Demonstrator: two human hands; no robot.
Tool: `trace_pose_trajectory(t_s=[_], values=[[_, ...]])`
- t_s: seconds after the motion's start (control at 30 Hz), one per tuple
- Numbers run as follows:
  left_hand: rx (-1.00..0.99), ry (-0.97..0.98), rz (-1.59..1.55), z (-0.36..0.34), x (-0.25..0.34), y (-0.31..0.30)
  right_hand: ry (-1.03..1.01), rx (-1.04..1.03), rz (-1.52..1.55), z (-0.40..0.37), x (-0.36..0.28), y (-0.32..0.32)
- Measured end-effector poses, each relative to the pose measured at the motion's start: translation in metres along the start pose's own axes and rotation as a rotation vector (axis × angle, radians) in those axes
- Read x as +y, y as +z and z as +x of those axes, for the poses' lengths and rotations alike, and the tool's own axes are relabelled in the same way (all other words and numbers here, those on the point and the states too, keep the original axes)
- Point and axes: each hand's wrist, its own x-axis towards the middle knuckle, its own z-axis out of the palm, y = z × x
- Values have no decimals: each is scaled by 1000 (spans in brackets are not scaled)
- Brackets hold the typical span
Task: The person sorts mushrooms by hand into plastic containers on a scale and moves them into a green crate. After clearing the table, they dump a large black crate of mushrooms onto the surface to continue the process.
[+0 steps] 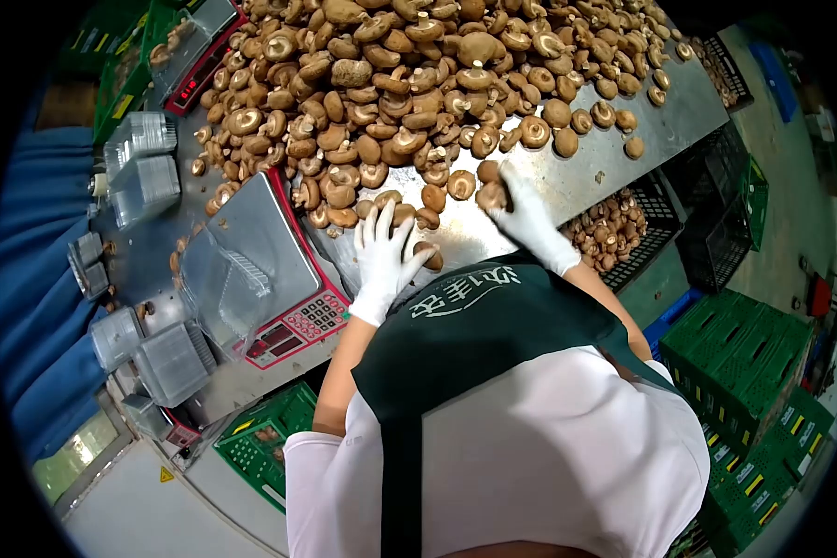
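My left hand, in a white glove, lies palm down at the near edge of the mushroom pile with its fingers spread. Its fingertips touch brown shiitake mushrooms, and one small mushroom sits beside the thumb and forefinger. To the right, my white-gloved right hand has its fingers bent around a shiitake mushroom just above the steel table. The palm side of this hand is partly hidden. A large heap of mushrooms spreads out beyond both hands.
A red-edged scale bearing a clear plastic tray stands left of my left hand. Stacked clear trays lie farther left. A black crate of mushrooms stands below the table's right edge, and green crates are stacked nearer.
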Motion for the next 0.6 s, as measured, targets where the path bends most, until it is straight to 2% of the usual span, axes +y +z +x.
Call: trace_pose_trajectory(t_s=[0.03, 0.07, 0.1, 0.17, 0.2, 0.27, 0.3, 0.37, 0.43, 0.47, 0.5, 0.57, 0.6], values=[[-12, -15, -32, -13, -5, 2, -90, 29, -64, -13, 14, 18], [23, -12, -11, -22, -7, 1, -70, 12, -41, -21, 6, 15], [42, -40, 15, -29, -9, -3, 74, -120, -82, -27, -7, 4], [76, -102, -62, -41, -18, -1, 1, -106, -76, -36, -4, 1], [103, -67, -55, -43, -20, -1, -6, -114, -76, -34, -6, 0], [136, -119, -66, -43, -10, 1, 10, -79, -113, -28, -13, -7], [169, -160, -77, -40, -5, 2, -152, 57, -150, -21, -20, -5], [170, -147, -80, -35, -4, 4, -328, 65, -160, 2, -35, 3], [165, -141, -123, -26, -1, 2, -427, 78, -303, 23, -41, 30], [149, -140, -109, -23, -2, 5, -351, -56, -380, 30, -40, 44], [150, -137, -104, -20, -2, 5, -352, -52, -376, 36, -42, 48], [147, -110, -94, -14, -1, 6, -226, -220, -385, 49, -46, 53], [155, -123, -101, -11, 3, 3, -209, -231, -293, 55, -37, 55]])
